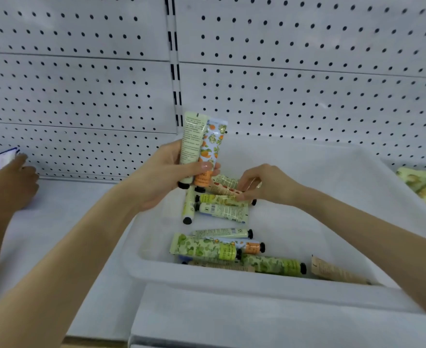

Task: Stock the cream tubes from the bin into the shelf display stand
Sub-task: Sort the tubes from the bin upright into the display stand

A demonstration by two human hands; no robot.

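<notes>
I'm mid-gathering: my left hand [161, 177] grips two cream tubes [201, 146] upright over the white bin [232, 277], while my right hand [264, 184] pinches a red-printed tube [223, 187] lying inside, which I judge needs lifting into that bundle next.

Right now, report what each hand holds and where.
Left hand grips the pale green tube and orange-patterned tube, upright with caps down, round their lower halves. Right hand pinches a red-patterned tube lying in the bin; where along it is unclear.
</notes>
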